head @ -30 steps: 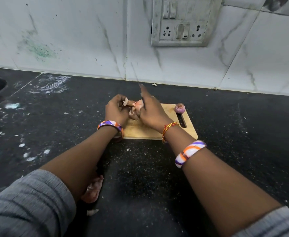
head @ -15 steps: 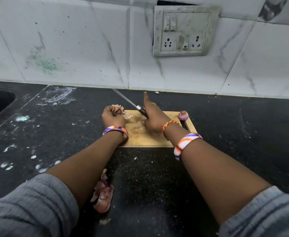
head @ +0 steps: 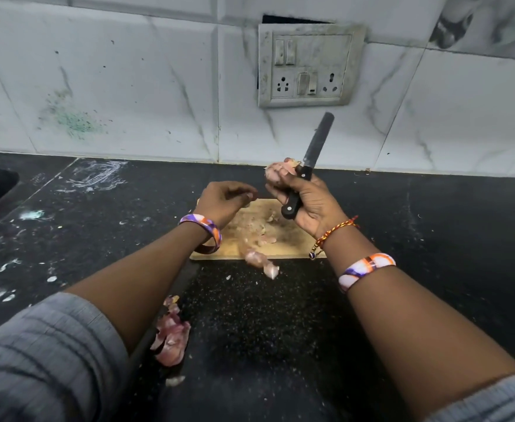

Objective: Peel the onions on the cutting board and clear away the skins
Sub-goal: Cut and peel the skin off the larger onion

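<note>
Above the cutting board (head: 292,239), the right hand (head: 314,205) grips both a knife (head: 311,159) and an onion (head: 276,173), blade raised. The left hand (head: 224,202) hovers with fingers loosely curled, holding nothing visible. Papery skins (head: 260,260), likely light and brittle, litter the board's near edge; more lie toward the tabletop's near edge (head: 172,338).

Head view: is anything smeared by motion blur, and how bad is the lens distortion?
Head view: the onion skin at the cutting board's near edge is blurred; knife and right hand read sharp. Wide-angle bowing bends the counter's back edge and wall tile lines.
</note>
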`<act>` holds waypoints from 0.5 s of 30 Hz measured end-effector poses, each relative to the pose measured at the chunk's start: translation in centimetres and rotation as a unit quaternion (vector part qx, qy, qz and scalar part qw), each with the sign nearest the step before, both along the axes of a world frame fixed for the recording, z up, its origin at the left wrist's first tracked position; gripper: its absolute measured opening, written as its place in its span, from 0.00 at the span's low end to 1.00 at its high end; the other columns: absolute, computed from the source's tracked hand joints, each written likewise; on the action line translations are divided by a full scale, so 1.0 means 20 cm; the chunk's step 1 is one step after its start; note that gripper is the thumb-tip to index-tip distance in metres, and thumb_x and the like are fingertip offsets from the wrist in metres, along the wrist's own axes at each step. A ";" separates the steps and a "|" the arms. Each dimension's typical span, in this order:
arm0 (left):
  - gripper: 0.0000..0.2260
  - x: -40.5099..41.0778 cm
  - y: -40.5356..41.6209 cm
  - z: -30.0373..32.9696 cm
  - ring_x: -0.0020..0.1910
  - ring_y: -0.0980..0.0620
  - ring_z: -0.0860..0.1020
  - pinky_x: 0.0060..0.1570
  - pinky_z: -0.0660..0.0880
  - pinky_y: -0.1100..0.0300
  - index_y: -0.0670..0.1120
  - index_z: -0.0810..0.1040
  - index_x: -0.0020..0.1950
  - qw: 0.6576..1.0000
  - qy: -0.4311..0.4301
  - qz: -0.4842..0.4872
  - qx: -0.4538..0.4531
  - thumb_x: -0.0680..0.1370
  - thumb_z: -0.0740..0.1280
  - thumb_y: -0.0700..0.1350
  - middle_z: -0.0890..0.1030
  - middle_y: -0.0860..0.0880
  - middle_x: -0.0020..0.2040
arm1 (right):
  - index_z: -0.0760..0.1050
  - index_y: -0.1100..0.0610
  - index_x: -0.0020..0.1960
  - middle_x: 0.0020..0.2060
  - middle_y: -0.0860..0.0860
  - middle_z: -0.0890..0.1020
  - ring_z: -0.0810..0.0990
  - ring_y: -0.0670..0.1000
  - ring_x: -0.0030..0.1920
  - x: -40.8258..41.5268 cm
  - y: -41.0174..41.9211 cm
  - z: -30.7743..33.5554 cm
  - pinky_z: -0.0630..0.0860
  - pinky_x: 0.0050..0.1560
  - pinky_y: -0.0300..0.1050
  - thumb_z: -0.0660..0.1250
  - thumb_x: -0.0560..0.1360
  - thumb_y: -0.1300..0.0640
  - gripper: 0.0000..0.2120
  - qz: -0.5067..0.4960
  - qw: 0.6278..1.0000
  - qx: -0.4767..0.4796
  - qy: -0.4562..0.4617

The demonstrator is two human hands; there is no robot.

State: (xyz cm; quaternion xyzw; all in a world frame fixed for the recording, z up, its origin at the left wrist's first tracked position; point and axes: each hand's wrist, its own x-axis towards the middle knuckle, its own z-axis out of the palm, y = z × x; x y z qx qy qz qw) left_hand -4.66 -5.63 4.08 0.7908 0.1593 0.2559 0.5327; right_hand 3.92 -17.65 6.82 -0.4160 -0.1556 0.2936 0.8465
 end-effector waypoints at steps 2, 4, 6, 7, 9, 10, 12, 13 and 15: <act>0.04 -0.02 0.03 0.02 0.33 0.55 0.76 0.36 0.75 0.61 0.44 0.80 0.45 0.997 0.032 0.028 0.064 0.74 0.67 0.43 0.81 0.47 0.39 | 0.71 0.60 0.46 0.40 0.56 0.79 0.83 0.49 0.35 0.00 -0.02 0.00 0.79 0.48 0.48 0.60 0.74 0.71 0.08 -0.004 0.999 0.028 0.025; 0.08 -0.06 0.05 0.03 0.29 0.53 0.74 0.28 0.71 0.63 0.44 0.80 0.44 0.979 0.166 -0.056 0.102 0.71 0.71 0.48 0.79 0.49 0.34 | 0.71 0.62 0.45 0.41 0.57 0.79 0.82 0.52 0.39 0.00 -0.03 0.00 0.79 0.45 0.48 0.60 0.74 0.71 0.06 -0.002 0.998 0.038 0.042; 0.10 -0.09 0.04 0.00 0.28 0.50 0.74 0.27 0.72 0.62 0.43 0.79 0.46 0.948 0.265 -0.151 0.089 0.68 0.74 0.45 0.79 0.46 0.33 | 0.71 0.64 0.44 0.43 0.59 0.78 0.79 0.56 0.45 0.00 -0.04 0.00 0.77 0.46 0.49 0.60 0.75 0.70 0.04 -0.002 0.997 0.040 0.060; 0.10 -0.09 0.03 -0.02 0.28 0.50 0.74 0.29 0.74 0.61 0.43 0.79 0.46 0.945 0.269 -0.165 0.081 0.67 0.75 0.43 0.79 0.46 0.33 | 0.72 0.64 0.43 0.44 0.60 0.78 0.78 0.57 0.46 -0.01 -0.05 -0.01 0.77 0.46 0.50 0.60 0.75 0.70 0.04 -0.001 0.996 0.043 0.072; 0.08 -0.07 0.00 -0.06 0.33 0.51 0.77 0.37 0.77 0.61 0.46 0.79 0.44 0.964 0.210 -0.156 0.047 0.67 0.74 0.38 0.80 0.46 0.36 | 0.72 0.66 0.44 0.45 0.61 0.78 0.77 0.58 0.48 -0.02 -0.05 -0.01 0.77 0.46 0.52 0.61 0.75 0.69 0.02 0.006 0.995 0.051 0.088; 0.09 -0.05 -0.01 -0.07 0.37 0.51 0.79 0.43 0.78 0.61 0.47 0.79 0.44 0.973 0.171 -0.153 0.009 0.69 0.72 0.36 0.81 0.45 0.39 | 0.72 0.66 0.44 0.45 0.61 0.78 0.77 0.59 0.49 -0.03 -0.05 -0.01 0.77 0.46 0.52 0.61 0.75 0.69 0.02 0.008 0.995 0.051 0.090; 0.09 -0.03 -0.03 -0.07 0.45 0.48 0.79 0.51 0.78 0.55 0.49 0.78 0.46 0.982 0.098 -0.140 -0.078 0.71 0.70 0.36 0.81 0.42 0.47 | 0.72 0.66 0.44 0.45 0.61 0.78 0.77 0.59 0.49 -0.04 -0.05 -0.01 0.78 0.47 0.52 0.61 0.75 0.68 0.02 0.010 0.995 0.043 0.088; 0.08 -0.03 -0.03 -0.06 0.45 0.47 0.79 0.50 0.79 0.54 0.49 0.78 0.47 0.982 0.069 -0.122 -0.123 0.72 0.69 0.37 0.80 0.41 0.49 | 0.72 0.66 0.44 0.45 0.61 0.78 0.78 0.58 0.48 -0.05 -0.05 -0.02 0.78 0.47 0.52 0.61 0.75 0.68 0.02 0.012 0.995 0.038 0.087; 0.11 -0.04 -0.03 -0.02 0.45 0.49 0.79 0.46 0.80 0.57 0.49 0.75 0.54 0.969 0.024 -0.113 -0.220 0.73 0.67 0.39 0.78 0.44 0.53 | 0.72 0.64 0.45 0.43 0.59 0.79 0.81 0.54 0.42 -0.07 -0.05 -0.03 0.79 0.45 0.48 0.62 0.75 0.68 0.02 0.019 0.997 0.022 0.075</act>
